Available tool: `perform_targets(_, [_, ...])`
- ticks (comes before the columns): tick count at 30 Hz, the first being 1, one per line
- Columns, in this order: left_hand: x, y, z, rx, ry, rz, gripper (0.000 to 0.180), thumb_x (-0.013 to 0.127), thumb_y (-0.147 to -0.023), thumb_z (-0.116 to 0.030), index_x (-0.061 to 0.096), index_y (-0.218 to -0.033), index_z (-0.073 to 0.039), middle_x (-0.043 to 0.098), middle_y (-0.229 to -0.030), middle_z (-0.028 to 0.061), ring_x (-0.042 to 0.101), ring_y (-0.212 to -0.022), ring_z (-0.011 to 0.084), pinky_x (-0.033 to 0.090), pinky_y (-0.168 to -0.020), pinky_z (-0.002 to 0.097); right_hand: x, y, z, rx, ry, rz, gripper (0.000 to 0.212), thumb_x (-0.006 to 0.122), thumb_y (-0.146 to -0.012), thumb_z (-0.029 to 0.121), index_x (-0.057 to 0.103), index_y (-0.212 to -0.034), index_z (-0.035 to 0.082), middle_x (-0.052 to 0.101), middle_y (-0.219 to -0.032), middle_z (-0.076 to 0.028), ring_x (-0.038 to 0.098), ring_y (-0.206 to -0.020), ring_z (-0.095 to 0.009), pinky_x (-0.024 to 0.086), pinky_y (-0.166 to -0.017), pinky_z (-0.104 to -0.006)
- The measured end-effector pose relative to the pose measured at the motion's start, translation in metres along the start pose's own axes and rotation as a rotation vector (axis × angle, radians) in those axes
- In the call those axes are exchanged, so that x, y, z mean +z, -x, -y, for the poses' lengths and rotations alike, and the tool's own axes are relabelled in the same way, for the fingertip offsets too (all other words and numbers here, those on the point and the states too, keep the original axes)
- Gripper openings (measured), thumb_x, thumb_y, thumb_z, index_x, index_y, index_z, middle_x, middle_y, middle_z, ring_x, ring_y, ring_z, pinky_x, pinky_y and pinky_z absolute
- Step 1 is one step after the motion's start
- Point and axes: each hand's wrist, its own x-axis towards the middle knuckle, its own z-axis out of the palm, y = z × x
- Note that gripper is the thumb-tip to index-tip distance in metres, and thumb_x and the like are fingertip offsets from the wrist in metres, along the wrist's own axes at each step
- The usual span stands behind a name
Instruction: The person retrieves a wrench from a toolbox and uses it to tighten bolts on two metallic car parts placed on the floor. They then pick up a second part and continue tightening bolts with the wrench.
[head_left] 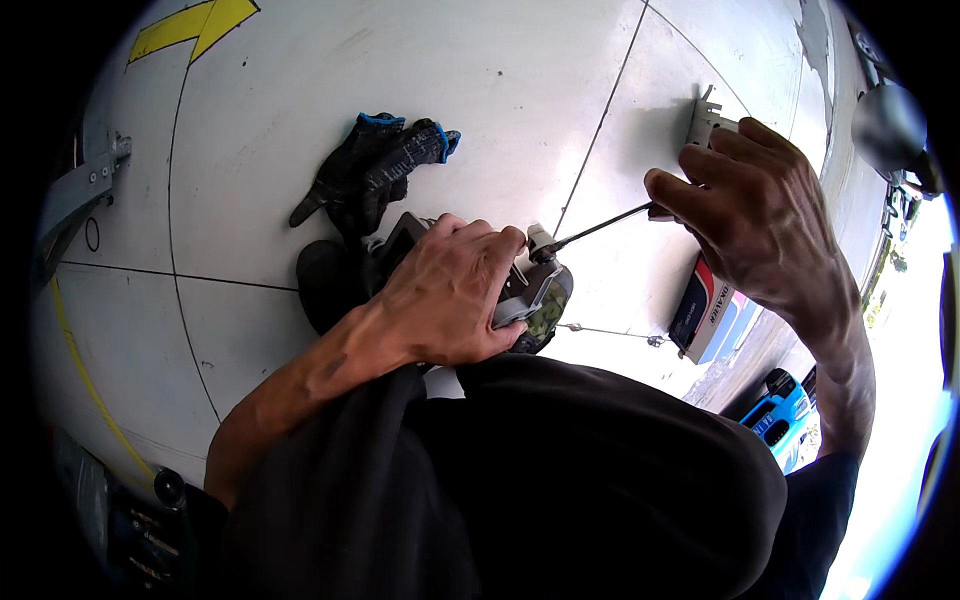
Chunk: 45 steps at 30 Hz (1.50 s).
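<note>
At the far left, a grey metal frame [80, 195] is seen beside the pale floor [240, 160], on which a small black ring [92, 234] lies near it. A yellow arrow marking [195, 30] is shown at the upper left, and a curved yellow line [85, 375] is seen lower down. Dark work gloves [372, 172] with blue cuff edges are heaped on the floor, beyond the left forearm. Below them, a dark rounded item [325, 285] is partly covered by the left hand's surroundings; its kind cannot be told.

At centre, just above the dark-clothed lap [600, 450], a grey mechanical part [510, 306] is clasped by the left hand [445, 288], the fingers being laid across its top and the thumb pressed at its near side. A pale fitting [540, 238] is seen at its upper end. Behind it, a camouflage-patterned item [547, 315] is partly visible.

To the right, the end of a slender metal tool [605, 226] is placed just beside the pale fitting; its other end is gripped by the right hand [745, 205], with fingers curled. A light-coloured block [705, 122] is partly hidden by these fingers. A red, white and dark box [712, 310] and a bright blue object [785, 415] are seen farther right.
</note>
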Motion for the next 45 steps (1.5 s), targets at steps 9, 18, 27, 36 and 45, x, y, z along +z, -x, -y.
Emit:
perform_targets(9, [0.001,0.0,0.0,-0.014,-0.022,0.016,0.071,0.088,-0.073,-0.035,0.052,-0.124,0.0,0.064,-0.101,0.0142,0.063,-0.097,0.032,0.044,-0.099,0.0449,-0.045,-0.049,0.036,-0.127,0.304,0.313,0.016,0.086,-0.083,0.011,0.072,-0.075,0.007,0.069,-0.066,-0.005,0.067,-0.065,-0.012,0.056,-0.078,-0.0295])
perform_targets(18, [0.0,0.013,0.003,-0.029,0.023,-0.051,0.075,0.089,-0.073,-0.03,0.05,-0.129,0.001,0.069,-0.108,0.0159,0.067,-0.104,0.0314,0.044,-0.101,0.0442,0.01,-0.046,-0.002,-0.046,-0.246,0.208,0.027,0.075,-0.097,0.015,0.064,-0.073,0.01,0.06,-0.06,-0.003,0.053,-0.057,-0.008,0.049,-0.064,-0.0325])
perform_targets(27, [-0.005,0.008,0.003,0.002,0.058,-0.115,0.109,0.089,-0.071,-0.027,0.032,-0.16,-0.003,0.068,-0.108,0.0141,0.068,-0.1,0.0293,0.047,-0.101,0.0434,0.192,-0.006,0.216,0.689,-2.015,-0.308,0.03,0.052,-0.114,0.026,0.066,-0.125,0.001,0.069,-0.112,-0.004,0.061,-0.105,-0.015,0.051,-0.094,-0.0337])
perform_targets(36, [-0.006,0.006,0.003,0.016,0.024,-0.107,0.112,0.09,-0.071,-0.029,0.03,-0.162,-0.003,0.068,-0.11,0.017,0.068,-0.103,0.0301,0.045,-0.103,0.0453,0.129,0.076,0.094,0.892,-1.479,-0.113,0.031,0.054,-0.112,0.037,0.066,-0.117,0.008,0.059,-0.08,0.0,0.054,-0.076,-0.011,0.046,-0.072,-0.0322])
perform_targets(45, [-0.002,0.007,0.003,0.003,0.033,-0.026,0.109,0.088,-0.074,-0.027,0.028,-0.162,-0.005,0.068,-0.106,0.0139,0.068,-0.101,0.0301,0.045,-0.102,0.0453,-0.003,0.007,-0.004,0.037,-0.096,-0.019,0.011,0.084,-0.084,0.014,0.075,-0.09,0.012,0.066,-0.073,-0.002,0.056,-0.065,-0.014,0.047,-0.065,-0.0331])
